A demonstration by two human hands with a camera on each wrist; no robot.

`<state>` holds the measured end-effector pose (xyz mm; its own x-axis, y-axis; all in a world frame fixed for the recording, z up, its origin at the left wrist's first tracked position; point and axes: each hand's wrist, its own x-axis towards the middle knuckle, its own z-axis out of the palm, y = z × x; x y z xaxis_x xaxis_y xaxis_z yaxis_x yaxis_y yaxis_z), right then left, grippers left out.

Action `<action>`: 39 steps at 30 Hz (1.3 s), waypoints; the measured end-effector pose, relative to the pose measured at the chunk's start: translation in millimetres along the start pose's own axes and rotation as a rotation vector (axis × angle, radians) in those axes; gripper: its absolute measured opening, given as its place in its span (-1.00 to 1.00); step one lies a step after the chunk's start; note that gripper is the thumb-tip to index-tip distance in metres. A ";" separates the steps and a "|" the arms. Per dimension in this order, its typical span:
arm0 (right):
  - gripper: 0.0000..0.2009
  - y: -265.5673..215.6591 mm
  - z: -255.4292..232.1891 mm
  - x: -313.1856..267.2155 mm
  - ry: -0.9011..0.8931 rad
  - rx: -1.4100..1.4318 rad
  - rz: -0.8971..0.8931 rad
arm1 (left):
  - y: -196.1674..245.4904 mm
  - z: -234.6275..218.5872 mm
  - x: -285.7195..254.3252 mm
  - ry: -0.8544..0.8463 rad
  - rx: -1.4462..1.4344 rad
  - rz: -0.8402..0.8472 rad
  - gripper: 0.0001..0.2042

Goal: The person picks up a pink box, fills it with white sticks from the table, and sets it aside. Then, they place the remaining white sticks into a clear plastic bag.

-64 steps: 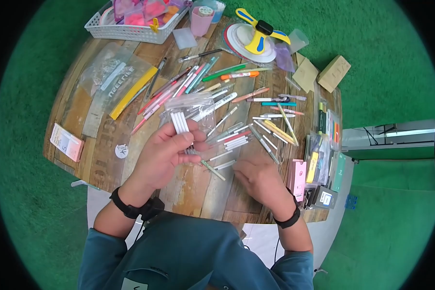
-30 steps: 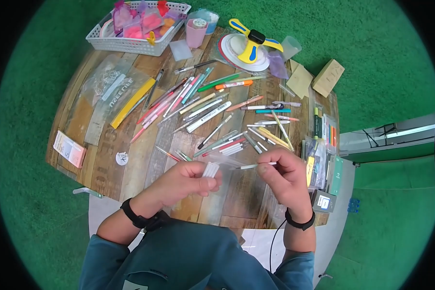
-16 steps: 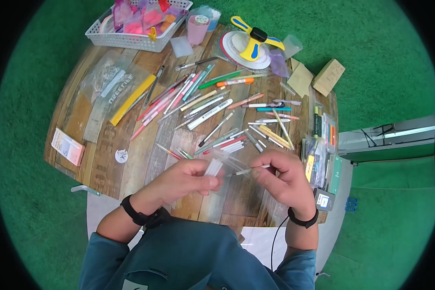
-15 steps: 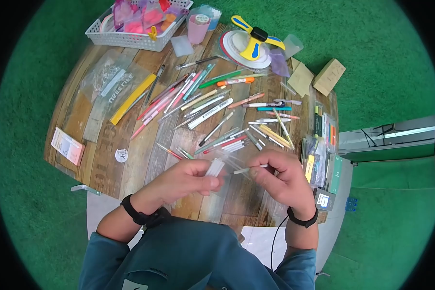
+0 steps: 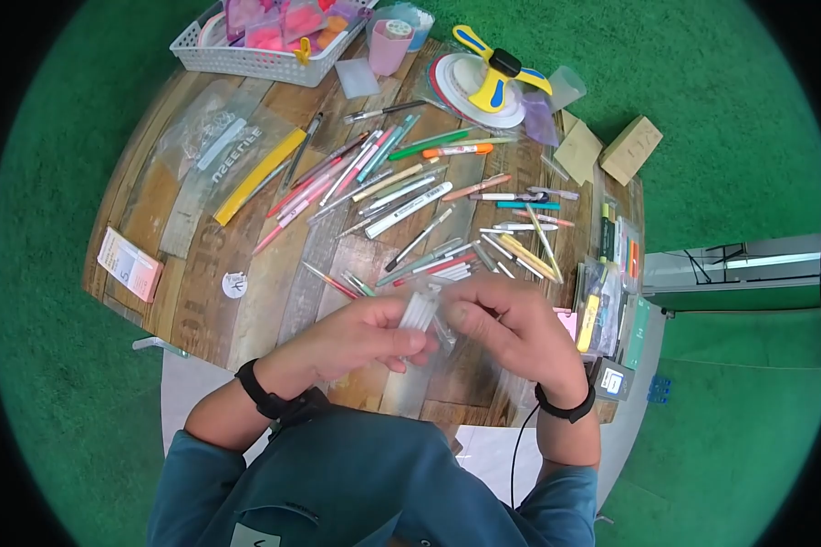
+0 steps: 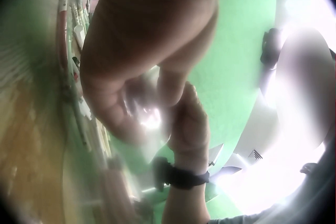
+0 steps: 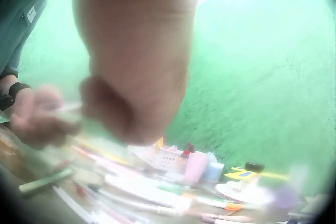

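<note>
My left hand (image 5: 367, 335) grips a clear plastic bag (image 5: 444, 339) holding several slim white pen-like sticks (image 5: 418, 312), its thumb lying across the bundle. Right beside the bag's top, my right hand (image 5: 511, 328) has thumb and fingers bent together. In the right wrist view a thin pale stick (image 7: 69, 107) runs blurred from the right fingertips toward the left hand. The left wrist view catches a shiny bit of plastic (image 6: 151, 118) between the two hands. Just beyond the hands lie white sticks (image 5: 452, 271) and a green-tipped pen (image 5: 356, 284) on the wooden table (image 5: 278, 301).
Many pens and markers are spread over the table, among them an orange marker (image 5: 458, 149). A zip bag with a yellow strip (image 5: 260, 178) lies left, a small box (image 5: 129, 264) near the left edge. Behind stand a white basket (image 5: 246, 66) and a pink cup (image 5: 389, 47); packs (image 5: 602, 310) line the right.
My right hand moves left, up against the bag in my left hand. The white stick that showed in the right fingers is now mostly hidden in the head view.
</note>
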<state>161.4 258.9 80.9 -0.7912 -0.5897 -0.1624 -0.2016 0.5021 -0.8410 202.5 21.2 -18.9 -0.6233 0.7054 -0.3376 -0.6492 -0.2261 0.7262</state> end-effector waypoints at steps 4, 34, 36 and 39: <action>-0.81 1.7 1.7 -6.1 0.210 0.150 -0.024 | 11.8 0.2 -2.2 0.129 -0.004 0.065 -0.73; -0.90 27.5 6.8 -15.3 0.405 -0.185 -0.020 | 12.2 -14.5 -6.9 0.324 -0.085 0.194 -0.71; -0.85 22.0 -3.0 -26.1 0.400 -0.081 -0.018 | 9.9 -10.6 -2.8 0.268 -0.100 0.146 -0.68; -0.85 16.3 -10.7 -33.8 0.408 0.172 -0.097 | 4.8 -7.6 0.6 0.206 -0.057 0.131 -0.67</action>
<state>178.7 293.8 78.2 -0.9431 -0.3142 0.1092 -0.2145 0.3236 -0.9216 195.7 15.4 -20.1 -0.7759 0.5169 -0.3618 -0.5768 -0.3487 0.7387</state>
